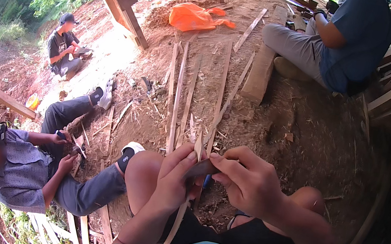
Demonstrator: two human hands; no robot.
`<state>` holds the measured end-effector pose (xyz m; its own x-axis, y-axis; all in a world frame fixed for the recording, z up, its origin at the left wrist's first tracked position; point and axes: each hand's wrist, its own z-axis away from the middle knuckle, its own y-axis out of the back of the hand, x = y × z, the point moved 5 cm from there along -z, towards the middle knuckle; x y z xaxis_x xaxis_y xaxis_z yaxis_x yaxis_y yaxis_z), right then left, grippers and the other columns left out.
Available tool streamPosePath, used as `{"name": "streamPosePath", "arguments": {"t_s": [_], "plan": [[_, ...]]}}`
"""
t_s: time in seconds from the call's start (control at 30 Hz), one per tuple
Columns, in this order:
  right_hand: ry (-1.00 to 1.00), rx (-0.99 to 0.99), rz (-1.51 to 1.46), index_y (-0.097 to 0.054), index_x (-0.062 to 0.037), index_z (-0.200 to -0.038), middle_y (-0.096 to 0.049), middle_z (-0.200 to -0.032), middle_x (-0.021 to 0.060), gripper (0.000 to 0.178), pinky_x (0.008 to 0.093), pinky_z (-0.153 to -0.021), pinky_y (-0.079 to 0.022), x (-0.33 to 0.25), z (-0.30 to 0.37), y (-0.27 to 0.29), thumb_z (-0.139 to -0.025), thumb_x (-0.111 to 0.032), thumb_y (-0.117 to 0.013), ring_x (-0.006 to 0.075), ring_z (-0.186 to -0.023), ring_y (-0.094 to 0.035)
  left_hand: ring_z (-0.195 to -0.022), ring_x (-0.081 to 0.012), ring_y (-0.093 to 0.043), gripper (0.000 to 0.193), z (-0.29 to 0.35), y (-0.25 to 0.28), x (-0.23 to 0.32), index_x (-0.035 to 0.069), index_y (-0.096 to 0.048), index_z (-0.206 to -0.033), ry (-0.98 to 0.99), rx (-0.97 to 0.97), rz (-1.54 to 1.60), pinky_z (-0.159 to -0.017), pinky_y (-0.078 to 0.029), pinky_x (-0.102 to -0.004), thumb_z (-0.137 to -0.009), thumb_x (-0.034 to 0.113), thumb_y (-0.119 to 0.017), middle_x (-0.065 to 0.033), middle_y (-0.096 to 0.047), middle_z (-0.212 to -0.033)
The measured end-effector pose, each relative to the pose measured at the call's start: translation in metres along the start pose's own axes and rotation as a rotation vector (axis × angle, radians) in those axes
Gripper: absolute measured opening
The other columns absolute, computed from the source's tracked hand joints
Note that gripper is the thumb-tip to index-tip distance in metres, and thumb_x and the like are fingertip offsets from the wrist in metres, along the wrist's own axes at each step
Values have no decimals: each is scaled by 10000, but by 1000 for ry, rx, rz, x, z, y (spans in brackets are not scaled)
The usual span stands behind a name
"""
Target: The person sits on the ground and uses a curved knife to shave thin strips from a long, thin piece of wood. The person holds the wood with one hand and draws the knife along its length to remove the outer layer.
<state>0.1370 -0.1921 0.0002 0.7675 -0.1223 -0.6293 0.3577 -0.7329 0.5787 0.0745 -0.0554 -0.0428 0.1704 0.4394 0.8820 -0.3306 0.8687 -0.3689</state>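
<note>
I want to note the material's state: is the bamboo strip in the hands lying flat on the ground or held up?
Held up: left hand and right hand grip the bamboo strip above the knees.

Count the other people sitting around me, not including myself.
3. One person in a grey shirt sits at lower left, one in a dark cap farther off at left, one in a blue shirt at upper right. Others may be out of view.

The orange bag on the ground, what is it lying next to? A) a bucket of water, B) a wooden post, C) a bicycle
B: the orange bag lies on the dirt beside the slanted wooden post of a timber frame; no bucket or bicycle shows anywhere.
</note>
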Motion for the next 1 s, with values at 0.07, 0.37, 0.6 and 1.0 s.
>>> {"name": "streamPosePath", "arguments": {"t_s": [0.07,0.37,0.6,1.0], "plan": [[5,17,3,-630,-89,-1119,-571,-848,69,329,325,-570,-510,1,0,0,-796,-138,-673,234,-696,-626,-408,-80,-434,278,-1,-2,0,43,-537,-1024,-16,-18,10,-349,-326,-189,-950,273,-400,-37,-509,-623],[-18,18,2,-632,-91,-1116,-571,-859,66,326,336,-574,-510,6,1,5,-798,-149,-675,244,-693,-624,-424,-76,-461,293,-3,-5,-3,33,-537,-1027,2,-17,-20,-348,-336,-169,-959,275,-388,-38,-509,-626],[-36,227,119,-631,-68,-1084,-587,-871,85,279,342,-579,-503,24,-8,24,-811,-108,-674,256,-695,-624,-455,-92,-490,214,7,-32,-13,35,-501,-901,-10,-245,-216,-414,-397,-210,-989,212,-419,-23,-512,-620],[-26,132,-38,-628,-52,-1042,-589,-834,96,207,346,-573,-498,32,-14,28,-846,-118,-641,274,-680,-624,-382,-93,-410,227,-5,-15,-9,43,-514,-964,25,-133,-23,-349,-307,-195,-949,252,-427,-41,-509,-586]]}}
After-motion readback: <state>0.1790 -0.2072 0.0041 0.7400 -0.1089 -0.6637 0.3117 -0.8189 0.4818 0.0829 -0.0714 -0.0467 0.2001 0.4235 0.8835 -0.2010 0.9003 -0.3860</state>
